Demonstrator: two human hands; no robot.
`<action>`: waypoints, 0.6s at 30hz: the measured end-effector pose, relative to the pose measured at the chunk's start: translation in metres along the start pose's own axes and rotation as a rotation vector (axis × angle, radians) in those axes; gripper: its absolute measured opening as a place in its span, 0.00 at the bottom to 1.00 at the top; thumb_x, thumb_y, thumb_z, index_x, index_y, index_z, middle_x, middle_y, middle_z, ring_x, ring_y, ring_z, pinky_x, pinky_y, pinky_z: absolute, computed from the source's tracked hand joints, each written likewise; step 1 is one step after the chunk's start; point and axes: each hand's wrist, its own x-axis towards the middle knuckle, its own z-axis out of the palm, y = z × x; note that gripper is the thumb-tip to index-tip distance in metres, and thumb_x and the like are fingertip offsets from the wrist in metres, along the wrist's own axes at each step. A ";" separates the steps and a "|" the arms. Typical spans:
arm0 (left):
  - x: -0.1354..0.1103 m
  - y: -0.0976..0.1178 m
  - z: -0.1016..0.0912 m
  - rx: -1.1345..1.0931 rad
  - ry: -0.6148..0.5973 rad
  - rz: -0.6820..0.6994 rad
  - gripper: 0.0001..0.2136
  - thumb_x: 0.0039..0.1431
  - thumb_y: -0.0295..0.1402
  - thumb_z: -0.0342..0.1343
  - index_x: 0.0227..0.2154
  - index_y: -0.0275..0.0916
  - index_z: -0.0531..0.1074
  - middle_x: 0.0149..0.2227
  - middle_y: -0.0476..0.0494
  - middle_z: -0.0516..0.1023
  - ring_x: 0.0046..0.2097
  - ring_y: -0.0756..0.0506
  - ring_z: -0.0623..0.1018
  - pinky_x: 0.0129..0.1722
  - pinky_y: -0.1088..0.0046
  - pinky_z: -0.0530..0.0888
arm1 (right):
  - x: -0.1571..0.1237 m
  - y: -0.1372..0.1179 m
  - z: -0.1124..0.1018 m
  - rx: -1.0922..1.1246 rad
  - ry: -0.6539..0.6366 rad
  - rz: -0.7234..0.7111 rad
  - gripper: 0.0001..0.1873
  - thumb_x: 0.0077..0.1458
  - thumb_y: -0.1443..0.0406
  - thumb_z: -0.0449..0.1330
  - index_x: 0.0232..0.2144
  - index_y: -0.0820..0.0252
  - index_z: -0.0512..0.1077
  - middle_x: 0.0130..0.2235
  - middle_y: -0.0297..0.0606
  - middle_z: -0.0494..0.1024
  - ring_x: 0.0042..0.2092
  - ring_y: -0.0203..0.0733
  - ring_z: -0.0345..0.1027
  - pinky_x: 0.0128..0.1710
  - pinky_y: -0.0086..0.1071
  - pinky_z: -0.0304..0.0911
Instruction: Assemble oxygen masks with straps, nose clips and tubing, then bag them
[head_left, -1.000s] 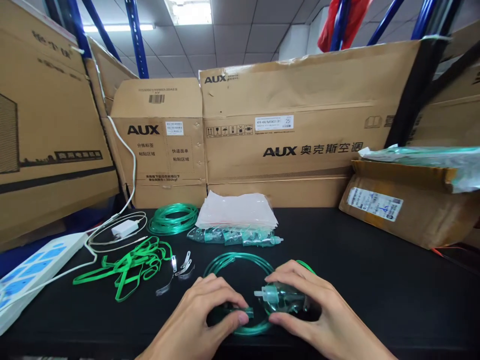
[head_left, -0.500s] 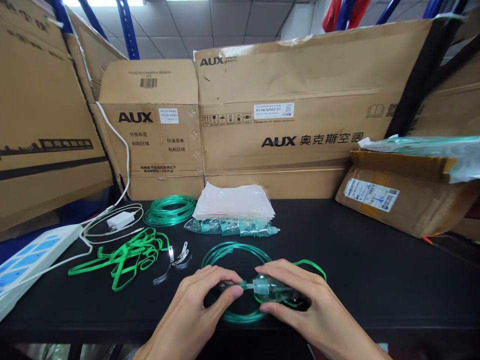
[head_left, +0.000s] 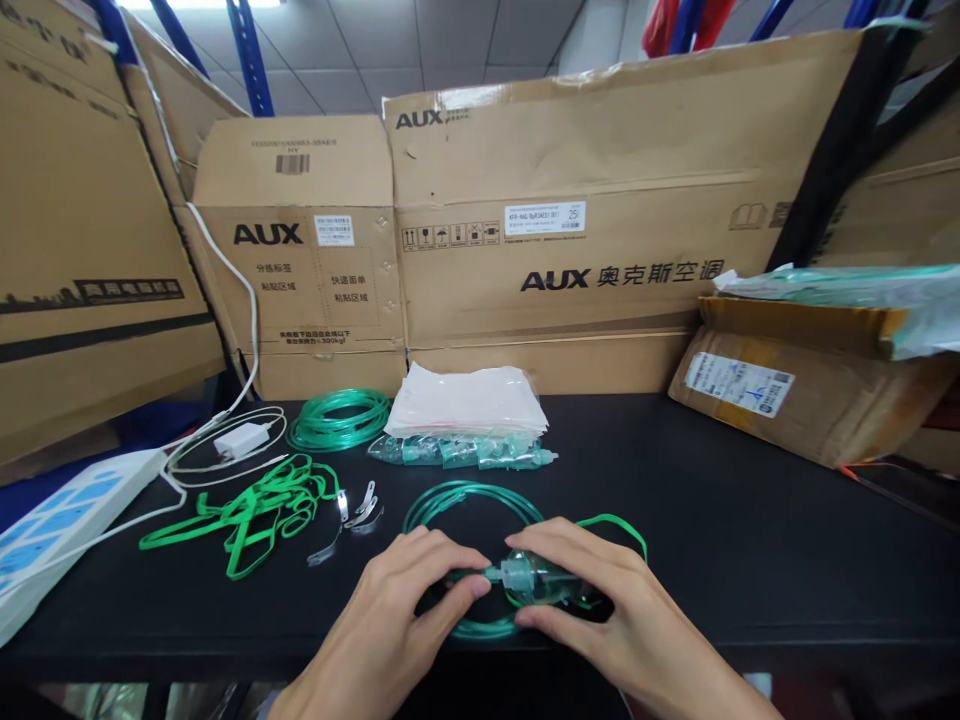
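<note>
In my right hand I grip a clear green oxygen mask, its connector facing left. My left hand pinches the end of the green tubing, which meets the connector's nozzle. The rest of the coiled tubing lies on the table behind and under my hands. A green elastic strap loops out behind my right hand. Part of the mask is covered by my right palm and fingers.
Left of my hands lie green straps and metal nose clips. Farther back are another tubing coil, stacked white sheets and bagged masks. A power strip is at left, a carton at right.
The tubing end and the mask's connector have come closer together, so less of the pale nozzle shows between them. Both hands keep their grips; the view has shifted slightly.
</note>
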 end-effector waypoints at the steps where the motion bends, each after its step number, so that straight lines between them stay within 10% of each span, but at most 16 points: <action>1: 0.000 -0.001 0.001 0.006 -0.008 0.017 0.05 0.73 0.33 0.59 0.47 0.49 0.77 0.42 0.54 0.83 0.43 0.47 0.81 0.49 0.70 0.72 | 0.000 -0.001 -0.001 0.005 -0.018 -0.001 0.31 0.53 0.71 0.76 0.57 0.44 0.77 0.51 0.30 0.84 0.50 0.39 0.79 0.52 0.27 0.71; 18: 0.001 0.005 0.008 0.037 0.088 0.163 0.04 0.75 0.30 0.55 0.47 0.42 0.75 0.39 0.47 0.82 0.39 0.45 0.80 0.41 0.70 0.75 | 0.003 -0.009 -0.007 -0.056 -0.024 0.186 0.21 0.52 0.57 0.77 0.49 0.49 0.83 0.46 0.35 0.88 0.47 0.50 0.82 0.50 0.38 0.75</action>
